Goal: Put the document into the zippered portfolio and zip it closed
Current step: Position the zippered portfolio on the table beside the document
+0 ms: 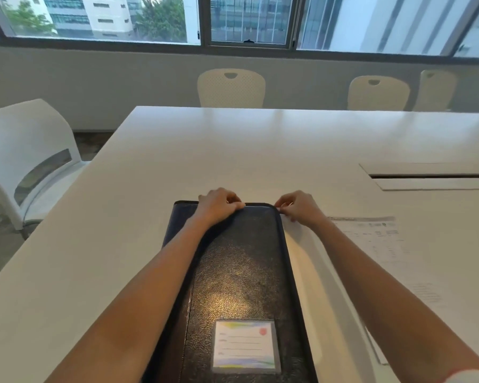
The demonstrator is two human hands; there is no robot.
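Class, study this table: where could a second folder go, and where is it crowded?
Free: the white table beyond the black zippered portfolio to the cream chairs, and left of it. Crowded: printed white sheet on its right; left hand and right hand at its far edge.

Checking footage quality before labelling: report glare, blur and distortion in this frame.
Head view: a warm glare patch sits mid-cover on the black leather-look zippered portfolio; the white printed document at right is too soft to read; wide-angle distortion tilts the window frames near the picture's edges.
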